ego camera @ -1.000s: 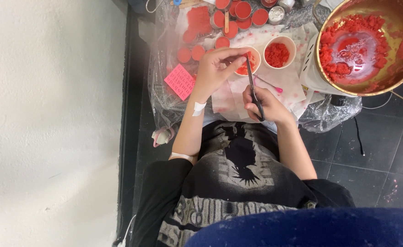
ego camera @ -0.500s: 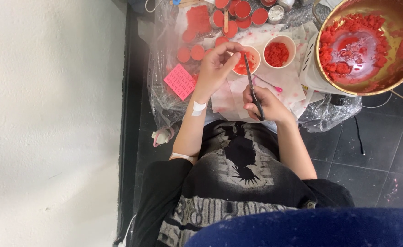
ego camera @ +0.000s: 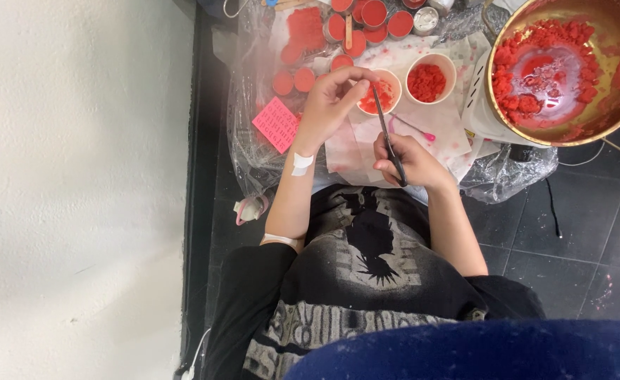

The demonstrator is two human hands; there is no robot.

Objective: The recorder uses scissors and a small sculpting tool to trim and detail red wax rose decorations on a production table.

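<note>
Both hands worked over the paper: left hand pinched a small cup of red paste, right hand gripped a dark stick dipping inside. Filling seemingly underway; steadiness needed.

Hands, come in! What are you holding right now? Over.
Left hand pinching small cup of red paste. Right hand gripping thin dark stick, tip at cup. Second red-filled cup beside it, not blocking.
</note>
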